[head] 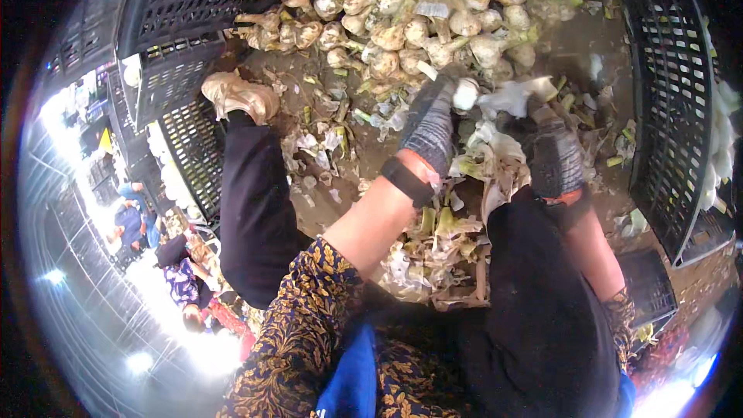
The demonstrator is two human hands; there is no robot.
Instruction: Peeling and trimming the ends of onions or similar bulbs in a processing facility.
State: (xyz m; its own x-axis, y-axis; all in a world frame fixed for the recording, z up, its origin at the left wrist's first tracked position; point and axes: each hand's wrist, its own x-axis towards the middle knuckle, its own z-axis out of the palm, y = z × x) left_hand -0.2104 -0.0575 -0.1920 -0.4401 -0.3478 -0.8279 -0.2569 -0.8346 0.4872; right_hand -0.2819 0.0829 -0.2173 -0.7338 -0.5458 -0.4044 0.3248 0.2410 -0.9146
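Observation:
My left hand (434, 113), in a grey knitted glove, is closed around a garlic bulb. The bulb's clean white end (465, 94) pokes out on the right of the fingers, and a pale stem (428, 70) shows on the other side. My right hand (554, 154), gloved too and blurred, has its fingers on a strip of whitish garlic skin (511, 97) that stretches towards the bulb. Its fingertips are partly hidden. Beyond both hands lies a heap of unpeeled garlic bulbs (400, 29) with cut stems. Loose husks (496, 154) hang below, between my hands.
Black plastic crates stand at right (667, 122) and left (191, 145); the right one has white bulbs behind its wall. Husk scraps (441, 255) litter the ground between my legs. My left foot (241, 96) has a beige covering. Other people (186, 284) sit far left.

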